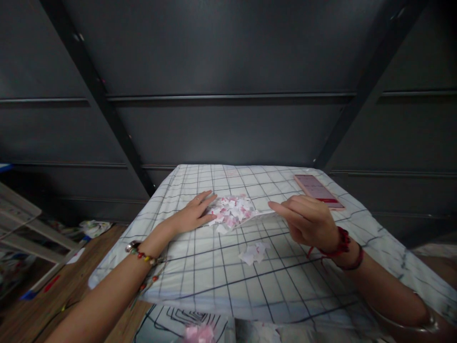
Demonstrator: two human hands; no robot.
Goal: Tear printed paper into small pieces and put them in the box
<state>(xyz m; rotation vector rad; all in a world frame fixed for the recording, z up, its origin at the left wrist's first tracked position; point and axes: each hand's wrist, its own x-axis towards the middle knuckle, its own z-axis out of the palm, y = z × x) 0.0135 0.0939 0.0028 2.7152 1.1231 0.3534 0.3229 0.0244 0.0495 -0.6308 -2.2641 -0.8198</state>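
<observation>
A heap of torn white and pink paper scraps (232,209) lies on the checked white cloth (214,276). My left hand (194,213) rests flat at the heap's left side, fingers spread and fingertips touching its edge. To the right, my right hand (309,219) is closed in a pinch above the cloth. Between its fingers is the end of a thin whitish strip (262,213) that runs to the heap; it could be the edge of a clear plastic bag, but blur hides its kind. A smaller clump of scraps (254,252) lies nearer me.
A phone (317,190) with a lit pinkish screen lies at the back right of the cloth. Pink scraps (199,333) sit at the near edge. Dark panels (228,128) stand behind the cloth. At left, a white frame (21,214) stands on the wooden floor (89,271).
</observation>
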